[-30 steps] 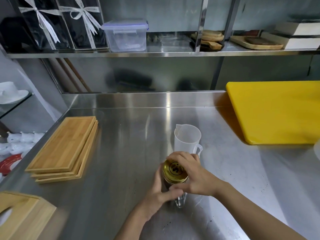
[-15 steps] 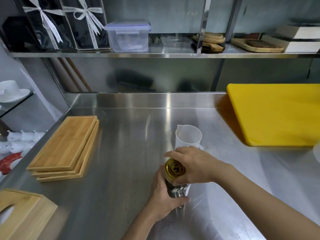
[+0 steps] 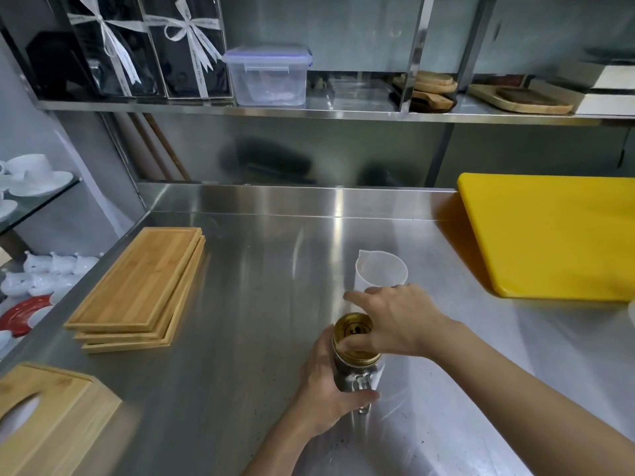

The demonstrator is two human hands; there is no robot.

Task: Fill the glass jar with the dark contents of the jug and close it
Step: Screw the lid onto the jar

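Now you are at the closing step: your left hand [image 3: 330, 389] is wrapped around the body of the glass jar [image 3: 357, 376], thumb across its handle, and your right hand [image 3: 395, 321] has its thumb and fingers pinched on the rim of the gold lid [image 3: 355, 333] from the right side. The jar stands near you on the steel counter [image 3: 240, 304], a little right of centre, and it looks dark inside, so the filling seems done. The white jug [image 3: 379, 269] stands just beyond the jar, partly hidden by your right hand, and as far as can be seen it looks empty.

To finish well, keep the left hand firm so the jar cannot spin, and press its base to the counter rather than lifting it. Check that the lid sits level all round before you turn; a tilted lid will likely cross-thread and bind early. Turn with the right hand in short twists, regripping between them, and stop when it feels snug. Whether the thread is already fully home cannot be told from here. Mind your right wrist near the jug, which could tip if nudged. Dark specks dot the counter around the jar, so the steel may be gritty underneath.
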